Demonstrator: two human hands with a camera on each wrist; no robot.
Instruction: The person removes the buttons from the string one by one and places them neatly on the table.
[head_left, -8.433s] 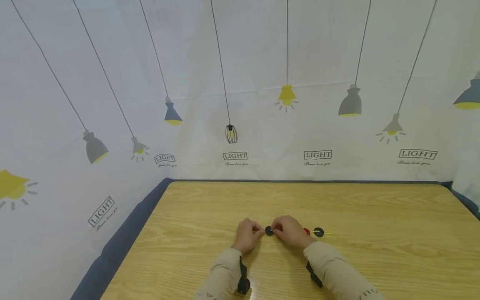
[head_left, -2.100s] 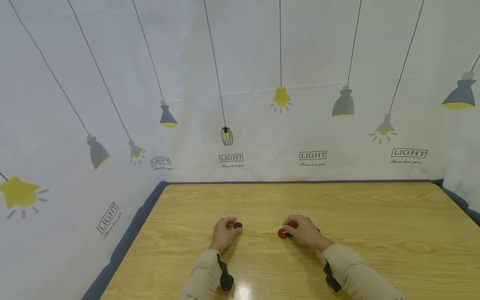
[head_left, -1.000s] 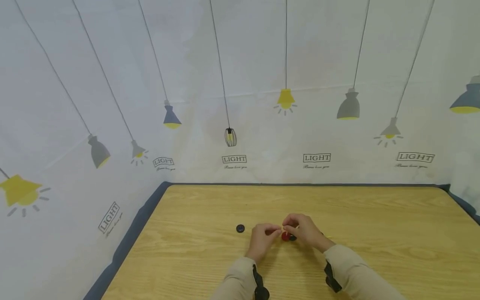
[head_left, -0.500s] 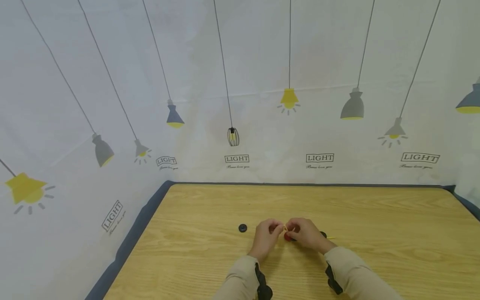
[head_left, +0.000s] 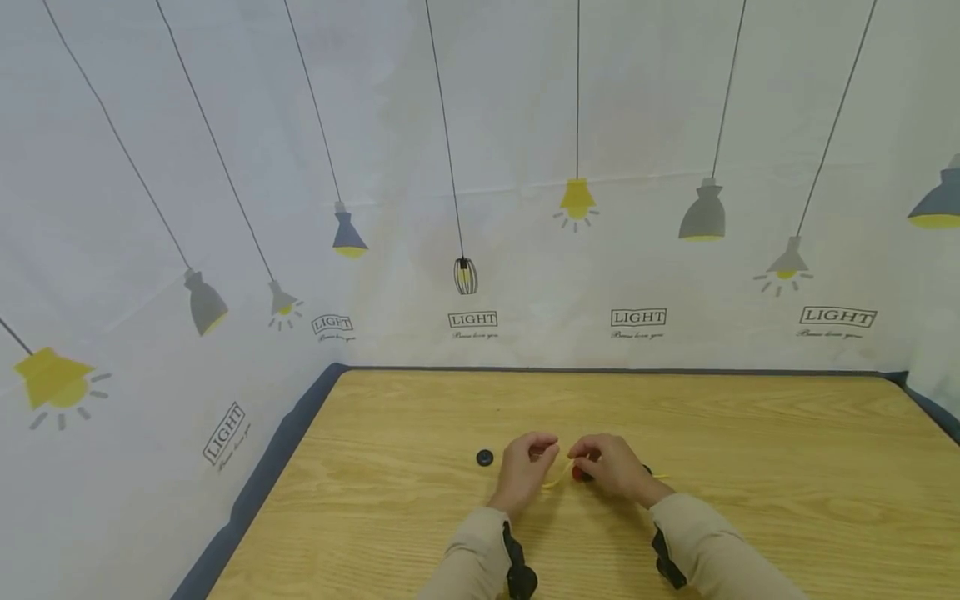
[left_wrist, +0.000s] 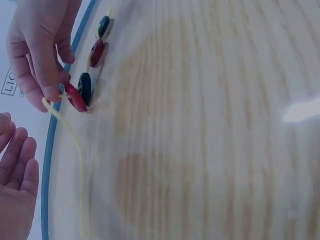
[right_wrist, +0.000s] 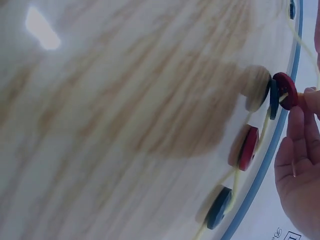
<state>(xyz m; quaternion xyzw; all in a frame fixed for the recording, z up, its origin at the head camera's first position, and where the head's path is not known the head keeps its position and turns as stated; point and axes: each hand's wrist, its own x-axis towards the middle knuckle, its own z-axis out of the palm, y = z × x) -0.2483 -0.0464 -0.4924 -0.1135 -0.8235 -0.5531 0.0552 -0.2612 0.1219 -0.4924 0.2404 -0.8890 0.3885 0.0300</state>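
My right hand [head_left: 611, 468] pinches a yellow string [left_wrist: 75, 137] just beside a red button [right_wrist: 285, 91]. Against that red button stands a dark button [right_wrist: 274, 100]. Farther along the string sit a second red button [right_wrist: 248, 148] and another dark one [right_wrist: 219, 208], all threaded and spaced out. From the right fingertips the string's free end droops towards the left. My left hand [head_left: 522, 473] is held close by with relaxed fingers, and in the left wrist view nothing shows in it. A loose dark button [head_left: 485, 457] lies flat to its left.
The wooden table [head_left: 420, 417] carries all of this. Behind it and on the left rises a white cloth [head_left: 525, 250] printed with lamps, with a dark blue band [head_left: 281, 425] along the table's edge.
The left hand set the dark button down on the table, came over to the right hand and held the string there. Now it has let go and drawn slightly back, and the string's end hangs free.
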